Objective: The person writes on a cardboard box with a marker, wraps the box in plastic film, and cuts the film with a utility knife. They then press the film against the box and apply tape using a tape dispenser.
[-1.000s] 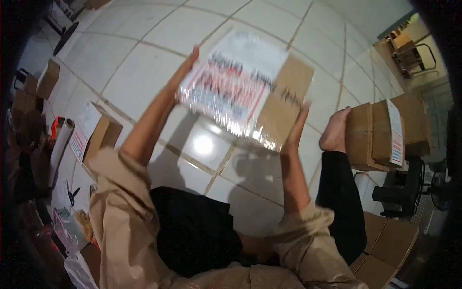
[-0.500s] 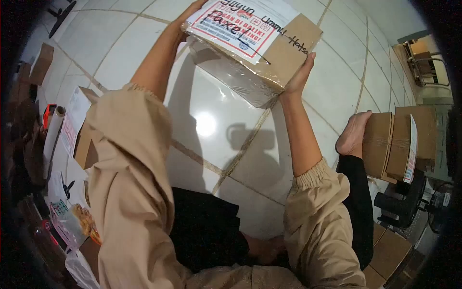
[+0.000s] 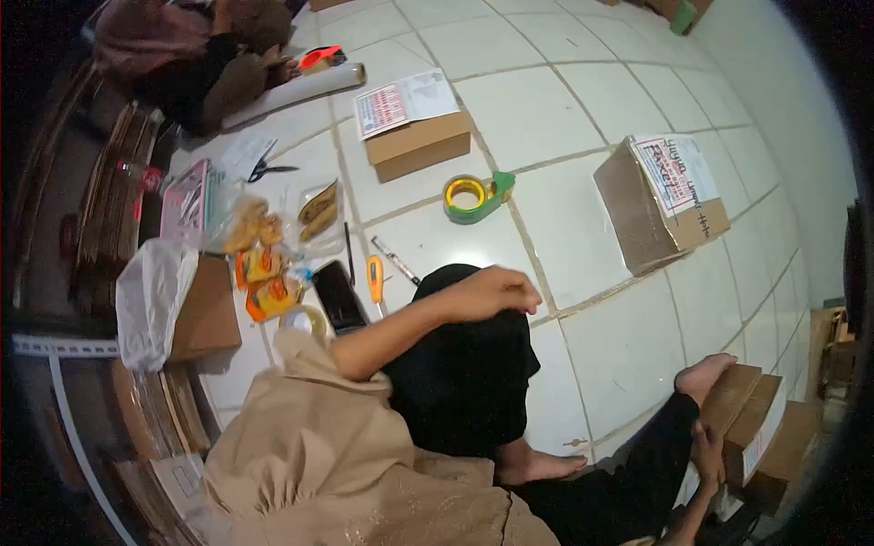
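My left hand (image 3: 492, 293) rests over my bent knee, its fingers loosely curled with nothing in them. My right hand (image 3: 708, 452) is down at the right beside my shin, fingers stretched along the near edge of the cardboard boxes (image 3: 734, 393) there. The wrapped parcel (image 3: 637, 214) with a handwritten label (image 3: 678, 173) stands on the tiles at the right, apart from both hands. Beyond my knee lies a green tape dispenser (image 3: 478, 198) with a yellow roll. Left of the knee are an orange cutter (image 3: 375, 278), a marker (image 3: 396, 259) and a dark phone (image 3: 338, 296).
Another labelled box (image 3: 419, 146) sits farther back, near a roll of clear film (image 3: 296, 96). A person (image 3: 196, 64) sits at upper left. Along the left are snack packets (image 3: 269, 287), scissors (image 3: 271, 169), a pink basket (image 3: 187, 200) and stacked flat cardboard (image 3: 114, 196).
The parcel, held in both hands before, now stands on the floor at the right, released. My left hand has come back to my knee, my right hand to the boxes. The view has turned left.
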Demonstrator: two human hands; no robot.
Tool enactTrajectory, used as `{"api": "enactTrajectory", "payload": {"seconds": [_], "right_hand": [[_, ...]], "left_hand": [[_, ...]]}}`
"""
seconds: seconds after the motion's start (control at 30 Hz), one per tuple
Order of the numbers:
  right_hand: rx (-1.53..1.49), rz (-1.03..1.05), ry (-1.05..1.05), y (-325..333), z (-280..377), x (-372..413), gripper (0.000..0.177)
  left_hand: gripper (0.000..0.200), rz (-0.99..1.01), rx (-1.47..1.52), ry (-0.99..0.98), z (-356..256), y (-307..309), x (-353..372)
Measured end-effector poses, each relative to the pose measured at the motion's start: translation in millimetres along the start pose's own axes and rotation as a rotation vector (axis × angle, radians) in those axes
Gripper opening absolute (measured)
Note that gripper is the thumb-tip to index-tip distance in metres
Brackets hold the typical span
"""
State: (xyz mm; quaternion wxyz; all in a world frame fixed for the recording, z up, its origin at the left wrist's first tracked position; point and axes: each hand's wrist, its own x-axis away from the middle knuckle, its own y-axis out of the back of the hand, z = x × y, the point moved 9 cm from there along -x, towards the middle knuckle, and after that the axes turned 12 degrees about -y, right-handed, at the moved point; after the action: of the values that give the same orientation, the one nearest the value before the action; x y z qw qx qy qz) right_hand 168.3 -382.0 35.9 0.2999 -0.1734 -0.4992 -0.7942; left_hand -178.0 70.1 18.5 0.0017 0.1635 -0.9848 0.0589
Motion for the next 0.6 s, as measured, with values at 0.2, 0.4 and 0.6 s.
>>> {"api": "enactTrajectory", "payload": {"seconds": [0.2,0.4,0.6], "right_hand": [[-0.49,-0.732,-0.074,39,-139,169,0.037],[-0.625,-0.786,0.024,-65,-96,268,0.038],[-0.682,-0.792,0.081,-107,-78,309,0.04]], "left_hand": [[0.018,-0.311,-0.014,-0.203,-50,-35,100],[0.015,-0.028,0.052,-0.172,-51,-106,108],[0.019,0.124,-0.232,-0.24,-62,-147,146]]}}
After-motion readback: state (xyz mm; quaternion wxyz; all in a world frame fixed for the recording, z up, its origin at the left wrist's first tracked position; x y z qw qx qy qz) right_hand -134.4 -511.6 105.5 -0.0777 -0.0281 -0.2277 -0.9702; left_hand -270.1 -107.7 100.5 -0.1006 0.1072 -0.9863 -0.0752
